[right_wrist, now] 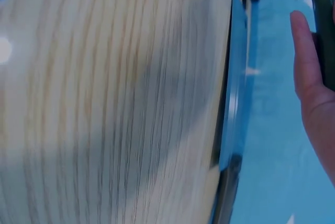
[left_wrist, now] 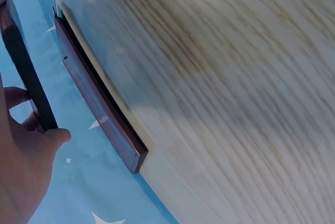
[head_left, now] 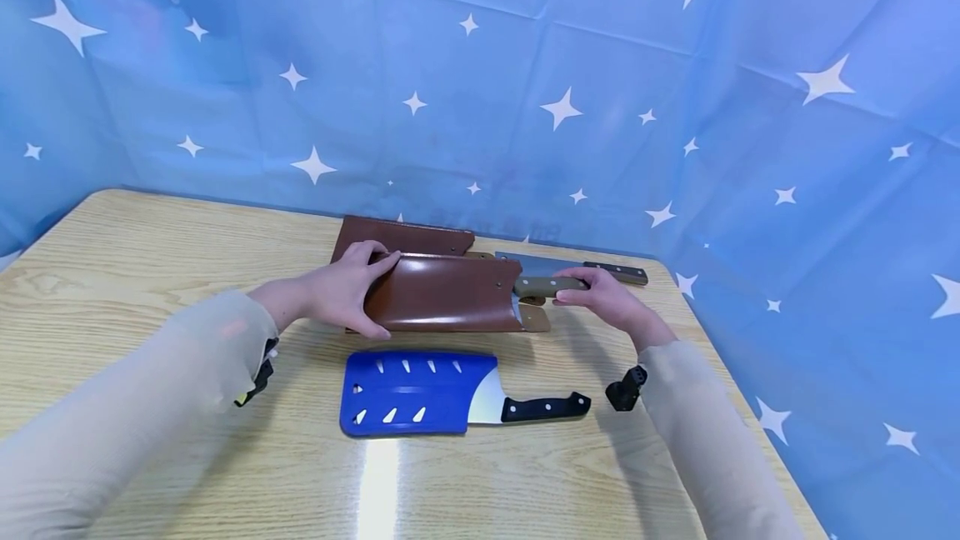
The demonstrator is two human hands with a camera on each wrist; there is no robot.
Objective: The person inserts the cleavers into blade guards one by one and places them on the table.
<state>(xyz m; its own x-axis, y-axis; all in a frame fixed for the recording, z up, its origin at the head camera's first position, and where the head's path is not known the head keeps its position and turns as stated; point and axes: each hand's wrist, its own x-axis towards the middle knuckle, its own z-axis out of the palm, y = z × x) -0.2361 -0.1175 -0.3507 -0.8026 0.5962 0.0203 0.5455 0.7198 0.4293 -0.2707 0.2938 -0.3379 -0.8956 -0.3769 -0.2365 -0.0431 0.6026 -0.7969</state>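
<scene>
A brown knife sheath is held raised over the table, its open end to the right. My left hand grips its left end, with the thumb at the near edge and the fingers at the far edge. From the open end sticks an olive-coloured knife handle, which my right hand grips. Only a sliver of that knife's blade shows at the sheath's mouth. In the left wrist view the held sheath is seen edge-on. The right wrist view catches the handle in the right hand.
Behind the held sheath lies another brown sheath, with a bare-bladed knife at its right. Nearer me is a black-handled cleaver in a slotted blue cover. A starry blue cloth hangs behind the wooden table.
</scene>
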